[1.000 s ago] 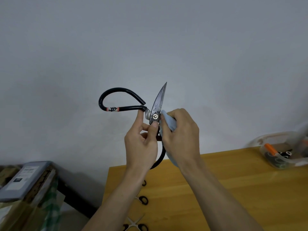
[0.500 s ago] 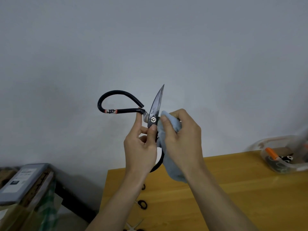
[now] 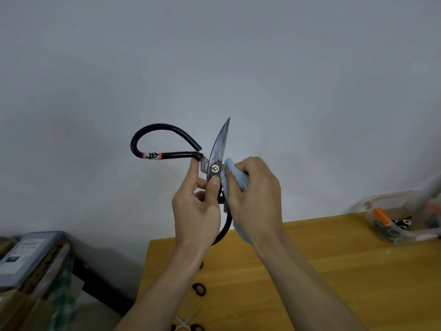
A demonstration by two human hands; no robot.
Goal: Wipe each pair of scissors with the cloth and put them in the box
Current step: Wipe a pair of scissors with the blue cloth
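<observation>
A: Item one. Large scissors [image 3: 219,154], black looped handles, steel blade. Location?

B: Centre of the frame, held up in the air above the near edge of the counter [image 3: 334,271]. One blade points up; one handle loop reaches toward the left, the other hangs below the hands.

A: Holder?

B: Left hand [image 3: 196,211], fingers curled round the shank just under the pivot screw, thumb pressed on the blade's base, index finger propping the upper handle.

A: Item two, cloth [image 3: 235,173]?

B: Pale blue, soft, bunched in the right hand [image 3: 255,199], whose fingers are clamped on it and press it against the scissors just right of the pivot. The second blade is not visible; likely wrapped in the cloth.

A: Handling notes?

B: Judged rigid and fairly heavy for scissors, all metal. The blade looks mottled and sharp at tip and edge. Best taken by the handles or the shank; wipe from spine toward edge, never along the edge. The pivot lets the halves swing, so a loose hold could let them close on the cloth or a finger.

A: Destination?

B: Clear box [image 3: 405,220], right edge of the frame on the counter, already holding scissors.

A: Remaining stock?

B: Small scissors [image 3: 188,324] at the lower centre, on the counter's left part, partly hidden by the arm.
</observation>
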